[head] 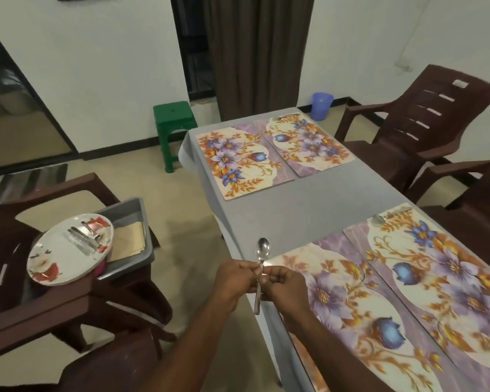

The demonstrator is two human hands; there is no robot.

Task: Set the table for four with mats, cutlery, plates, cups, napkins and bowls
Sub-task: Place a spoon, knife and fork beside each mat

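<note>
Both my hands hold one steel spoon point(262, 250) upright over the table's near left edge, bowl up. My left hand point(234, 281) pinches the handle from the left, my right hand point(283, 284) from the right. Several floral mats lie on the grey table point(309, 202): two far ones point(235, 162) point(309, 142) and two near ones point(348, 315) point(450, 278). Cutlery point(389, 215) rests on the near right mat's far edge, and more cutlery point(289, 116) on the far right mat's edge. A stack of floral plates point(54, 264) with cutlery point(82, 239) on top sits at left.
The plates rest over a grey tub point(137, 219) holding tan napkins point(130, 239), on a brown plastic chair point(26, 301) at left. Two more brown chairs point(413, 131) stand right of the table. A green stool point(174, 120) and a blue bin point(321, 104) stand beyond.
</note>
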